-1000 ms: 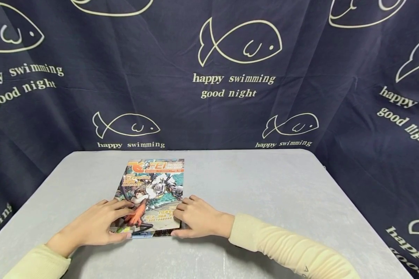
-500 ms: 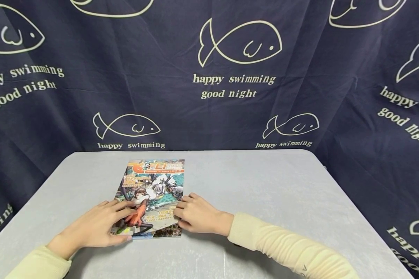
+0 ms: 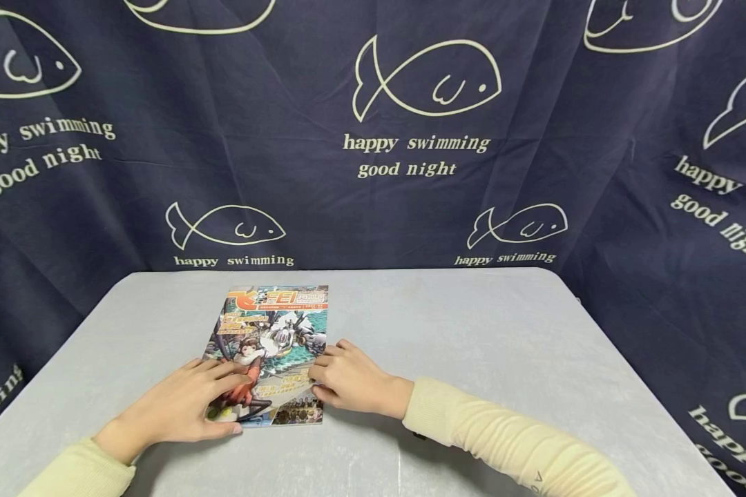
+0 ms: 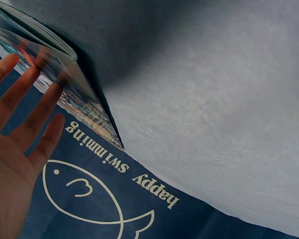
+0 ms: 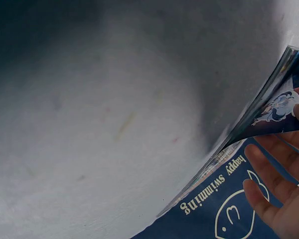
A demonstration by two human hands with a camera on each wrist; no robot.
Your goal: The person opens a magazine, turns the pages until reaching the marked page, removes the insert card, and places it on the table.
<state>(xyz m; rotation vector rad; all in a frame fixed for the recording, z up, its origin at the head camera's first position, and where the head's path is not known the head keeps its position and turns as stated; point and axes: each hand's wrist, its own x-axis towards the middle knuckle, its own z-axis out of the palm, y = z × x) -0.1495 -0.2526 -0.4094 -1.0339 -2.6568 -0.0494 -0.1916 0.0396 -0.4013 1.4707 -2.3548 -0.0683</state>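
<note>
A magazine (image 3: pixel 286 338) with a colourful illustrated cover lies on the grey table, left of centre. My left hand (image 3: pixel 177 404) rests on its lower left part, fingers spread over the cover and thumb by the bottom edge. At the lower right side, my right hand (image 3: pixel 357 376) pinches the cover's corner and holds it bent up. A dark picture on the page beneath (image 3: pixel 298 412) shows there. The right wrist view has the lifted cover (image 5: pixel 276 112) between thumb and fingers, its inner side visible. In the left wrist view the fingers (image 4: pixel 46 102) lie straight against the magazine.
The grey table (image 3: pixel 472 345) extends to the right of the magazine and behind it. A dark blue curtain (image 3: pixel 410 228) with fish drawings and lettering hangs behind and at both sides.
My right hand has moved slightly away from the near edge, lifting the cover's corner and baring more of the page below. My left hand has shifted a little to the right.
</note>
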